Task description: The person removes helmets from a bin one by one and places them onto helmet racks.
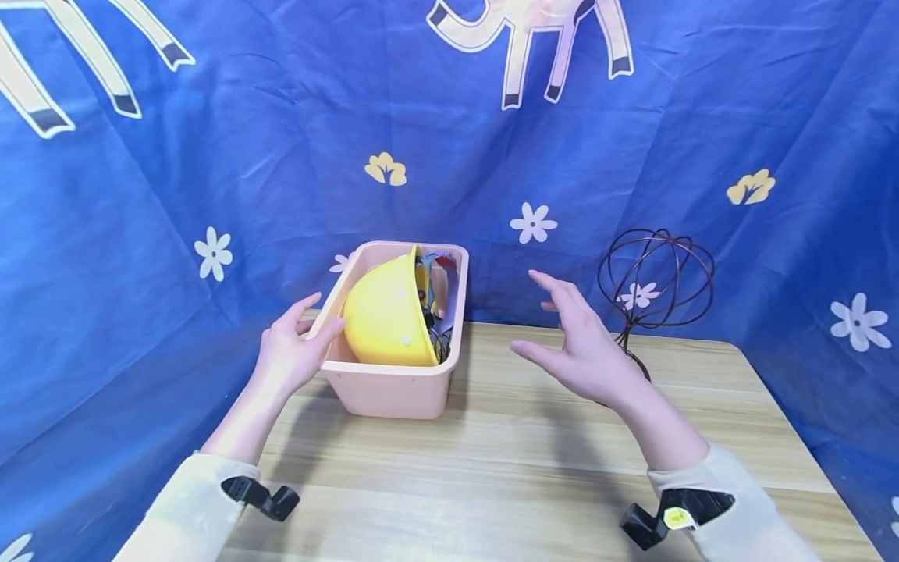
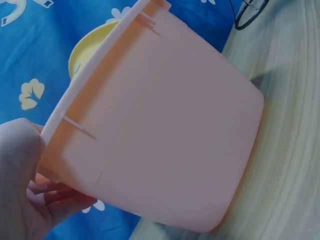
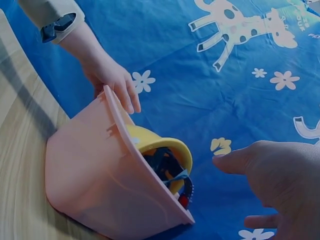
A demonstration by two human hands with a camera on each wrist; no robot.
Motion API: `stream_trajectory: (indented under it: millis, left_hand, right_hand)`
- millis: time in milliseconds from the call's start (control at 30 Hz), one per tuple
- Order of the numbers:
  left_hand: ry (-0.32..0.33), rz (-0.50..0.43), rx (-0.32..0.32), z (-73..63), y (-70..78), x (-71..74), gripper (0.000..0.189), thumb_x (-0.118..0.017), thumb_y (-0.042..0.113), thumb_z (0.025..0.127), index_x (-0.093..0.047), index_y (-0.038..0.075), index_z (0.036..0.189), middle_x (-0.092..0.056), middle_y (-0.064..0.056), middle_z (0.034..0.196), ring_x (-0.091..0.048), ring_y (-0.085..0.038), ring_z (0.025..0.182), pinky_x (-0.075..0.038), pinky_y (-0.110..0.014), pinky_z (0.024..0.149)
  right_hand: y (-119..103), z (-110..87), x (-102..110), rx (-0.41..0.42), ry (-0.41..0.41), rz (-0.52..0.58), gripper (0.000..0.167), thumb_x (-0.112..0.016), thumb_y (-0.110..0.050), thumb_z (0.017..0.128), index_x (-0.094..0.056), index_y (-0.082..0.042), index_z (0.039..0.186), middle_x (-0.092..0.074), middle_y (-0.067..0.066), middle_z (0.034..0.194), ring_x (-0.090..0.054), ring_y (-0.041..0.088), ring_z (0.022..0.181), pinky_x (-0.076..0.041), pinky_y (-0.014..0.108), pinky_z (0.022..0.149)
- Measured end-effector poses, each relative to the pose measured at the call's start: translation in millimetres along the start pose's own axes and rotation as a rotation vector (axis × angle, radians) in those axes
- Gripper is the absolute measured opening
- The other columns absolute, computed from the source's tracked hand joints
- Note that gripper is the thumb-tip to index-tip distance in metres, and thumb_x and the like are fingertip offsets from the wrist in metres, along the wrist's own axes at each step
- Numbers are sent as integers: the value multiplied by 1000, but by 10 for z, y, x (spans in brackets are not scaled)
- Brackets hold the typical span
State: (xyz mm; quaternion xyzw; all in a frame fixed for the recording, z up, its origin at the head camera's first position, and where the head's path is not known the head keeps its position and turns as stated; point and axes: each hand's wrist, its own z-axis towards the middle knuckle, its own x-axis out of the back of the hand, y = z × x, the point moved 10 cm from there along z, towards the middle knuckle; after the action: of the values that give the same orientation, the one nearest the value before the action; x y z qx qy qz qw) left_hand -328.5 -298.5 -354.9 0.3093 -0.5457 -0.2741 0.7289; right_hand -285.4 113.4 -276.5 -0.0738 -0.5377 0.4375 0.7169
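On wood (image 1: 449, 484), tapered pink bin (image 1: 393, 393).

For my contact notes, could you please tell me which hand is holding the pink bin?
The left hand, which grips the pink bin by its rim; the right hand hovers apart from it, above the table.

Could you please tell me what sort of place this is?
Probably an indoor recording booth: blue printed cloth hangs behind and beside the wood-grain table, and a black device sits on each wrist.
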Motion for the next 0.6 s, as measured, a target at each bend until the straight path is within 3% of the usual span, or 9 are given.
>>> stream_trajectory:
  millis: [267,600]
  left_hand:
    - [65,-9,22,-8,-47,51,66,-67,42,104,-48,14,161,-70,-27,127,-68,-45,119,-51,-59,101]
    - [124,1,51,-24,-79,80,49,-67,35,104,-66,7,145,-75,-23,118,-72,-39,114,-55,-53,97]
  right_hand:
    - [-61,87,-124,28,-33,44,92,-84,-36,93,-29,-31,167,-40,3,161,-55,34,137,-50,56,105]
    - [-193,236,-299,102,-107,103,89,-84,-32,94,-32,-30,166,-42,1,160,-58,25,134,-50,51,105]
